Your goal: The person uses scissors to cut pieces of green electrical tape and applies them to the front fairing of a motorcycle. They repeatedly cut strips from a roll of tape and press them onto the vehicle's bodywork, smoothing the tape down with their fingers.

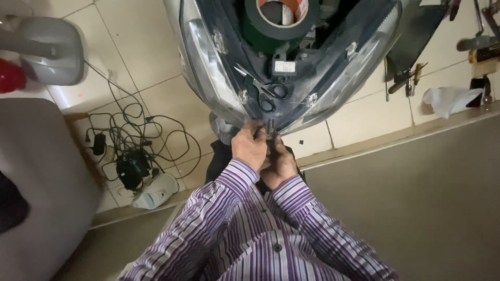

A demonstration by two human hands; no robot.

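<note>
Your left hand and right hand press together, pinching a small part at the headlight's lower tip, above your lap; what the fingers grip is too small to tell. If you twist hard, the clear housing could tip, and the one pair of scissors and one tape roll resting inside might slide out. One cable tangle lies on the tiles.

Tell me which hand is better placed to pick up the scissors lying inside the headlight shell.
Probably the left hand: it sits higher on the headlight shell, just below the scissors. The right hand is lower, tucked partly behind it at the shell's tip.
</note>
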